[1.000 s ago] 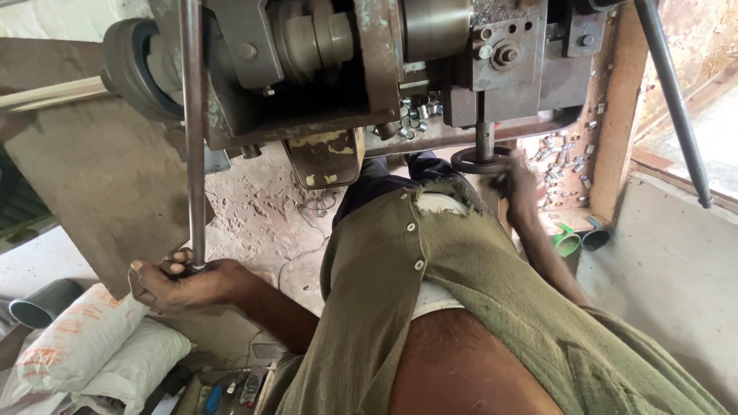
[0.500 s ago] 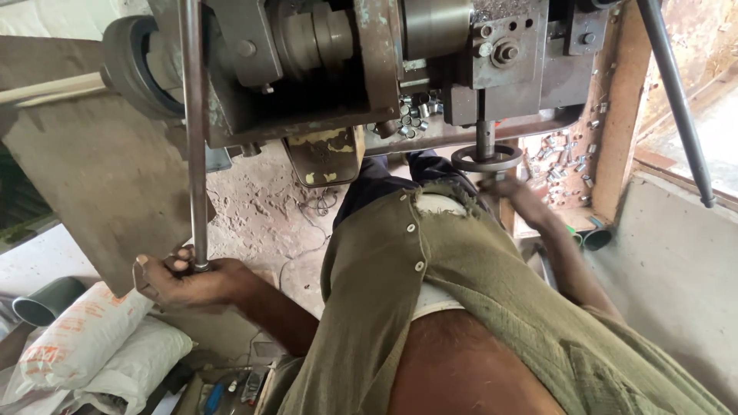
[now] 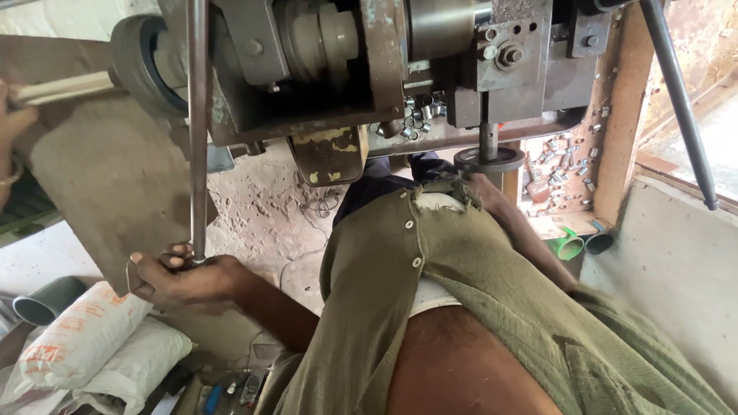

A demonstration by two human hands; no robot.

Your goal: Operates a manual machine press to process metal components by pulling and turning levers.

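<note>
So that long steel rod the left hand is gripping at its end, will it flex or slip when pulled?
The long steel rod looks like solid, straight metal, so it probably stays stiff rather than bending. Its smooth, bare surface could be slippery, though the left hand wraps its lower end fully. It runs up to the heavy machine, so it likely pivots there rather than lifting free.

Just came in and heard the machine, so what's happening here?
A person in an olive shirt works at a metal machine. The left hand grips the end of a long steel lever rod. The right hand reaches to a small round handwheel, mostly hidden behind the shirt. Small metal pieces lie scattered beside the machine.
</note>
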